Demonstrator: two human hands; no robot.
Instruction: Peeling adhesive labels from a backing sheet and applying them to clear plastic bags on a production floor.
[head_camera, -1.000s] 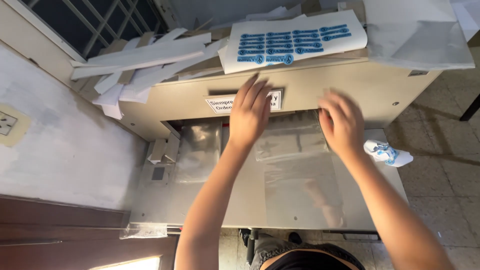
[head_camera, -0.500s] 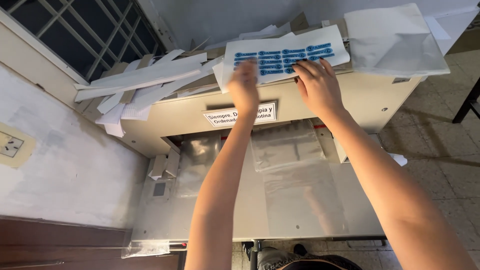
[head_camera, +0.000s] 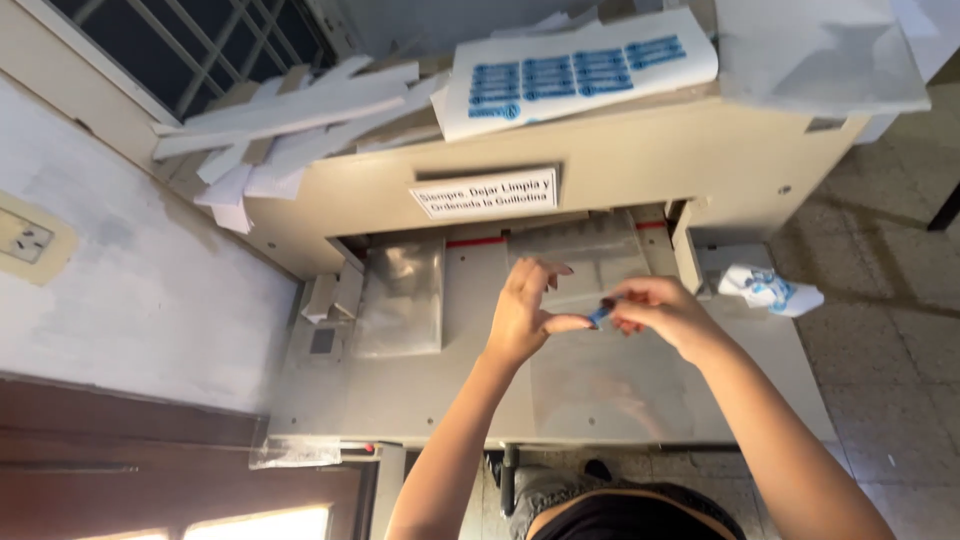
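My left hand (head_camera: 528, 312) and my right hand (head_camera: 658, 312) meet over the bed of a beige paper cutter (head_camera: 640, 180). Between their fingertips they pinch a small blue piece (head_camera: 600, 314). Under the hands lies a clear plastic sheet (head_camera: 600, 380) on the bed, and a second clear sheet (head_camera: 400, 295) lies to the left. On top of the machine rests a white printed sheet with rows of blue labels (head_camera: 575, 75).
Loose white paper strips (head_camera: 290, 125) are piled on the machine's top left. A crumpled white and blue wrapper (head_camera: 768, 290) lies on the right side table. A wall with a socket (head_camera: 25, 238) stands at left, tiled floor at right.
Both hands have come down from the printed label sheet on top of the machine to the cutter bed. They now hold a small blue piece between them.
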